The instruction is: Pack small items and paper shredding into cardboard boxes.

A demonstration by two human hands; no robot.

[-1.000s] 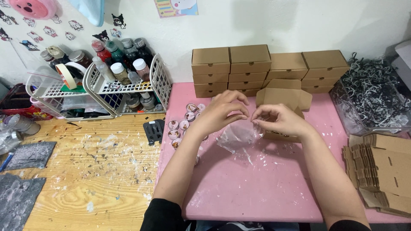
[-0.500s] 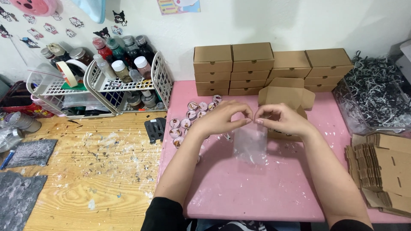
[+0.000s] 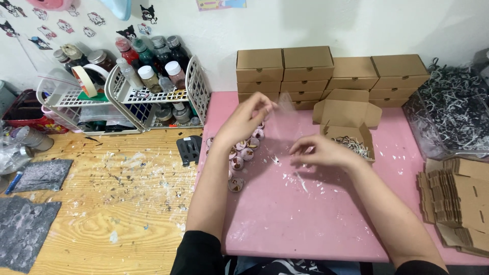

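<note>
Two bare hands work above the pink mat [image 3: 305,214] on the desk. The left hand [image 3: 244,119] pinches the top of one thin, clear plastic bag [image 3: 281,114], lifted over the mat's far half. The right hand [image 3: 318,152] is loosely curled, fingertips together; whether it grips the bag's lower edge is unclear. One open cardboard box [image 3: 351,127] holding shredded paper sits right of the bag. Roughly ten small round badges [image 3: 242,153] cluster at the mat's left edge.

left hand [image 3: 244,119] lifted with clear bag [image 3: 281,114], right hand [image 3: 318,151] lowered, apart
</note>
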